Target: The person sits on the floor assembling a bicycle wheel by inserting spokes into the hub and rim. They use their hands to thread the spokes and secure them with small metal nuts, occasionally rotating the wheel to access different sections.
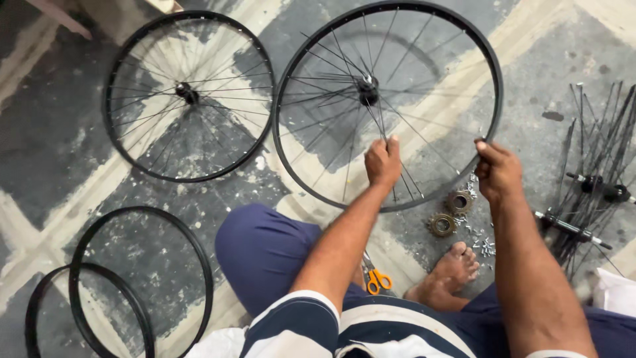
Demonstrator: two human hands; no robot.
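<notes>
A black bicycle wheel rim (296, 59) with thin spokes and a central hub (368, 89) lies tilted in front of me. My left hand (383, 161) pinches a spoke inside the rim, near its lower part. My right hand (498, 170) grips the rim's lower right edge. Both my arms reach forward over my blue-trousered knee (262, 248) and bare foot (456, 266).
A second spoked wheel (188, 94) lies flat on the left. Two bare black rims (142, 278) lie at the lower left. Two freewheel cogs (450, 213), small nipples, orange-handled scissors (377, 278), loose spokes and hubs (596, 172) sit on the concrete floor to the right.
</notes>
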